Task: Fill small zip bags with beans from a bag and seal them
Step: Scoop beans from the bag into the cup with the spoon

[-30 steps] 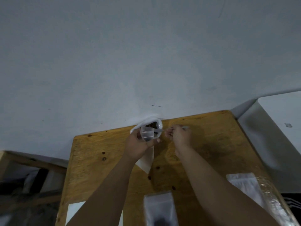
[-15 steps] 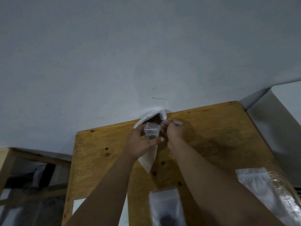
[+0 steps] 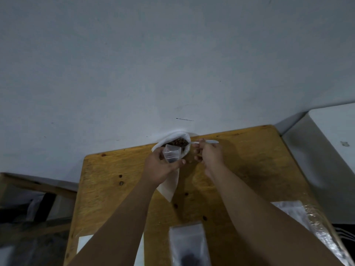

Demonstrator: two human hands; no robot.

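- Nearest the person, a clear zip bag (image 3: 189,246) lies flat on the wooden table (image 3: 249,169), with a dark clump of beans showing low inside it.
- To the right, at the table's edge, a stack of clear bags (image 3: 295,214) lies in crinkled shiny wrap.
- At the near left edge lies a white sheet (image 3: 84,244), partly under the left forearm.
- Both bare forearms reach forward over the tabletop, side by side.
- The left hand (image 3: 159,167) is curled around a small zip bag (image 3: 172,155); the bag stands up out of the grip with its mouth open, thumb on the near face, fingers behind.
- The right hand (image 3: 209,156) is pinched shut on the handle of a pale spoon (image 3: 207,142), which lies level; its bowl end points left and goes out of sight at the rim of the bean bag.
- Just behind the small bag stands the big white bean bag (image 3: 172,181), leaning on the grey wall (image 3: 172,64), its top open and brown beans (image 3: 177,143) showing.
- A white block (image 3: 334,131) stands beside the table, far right.
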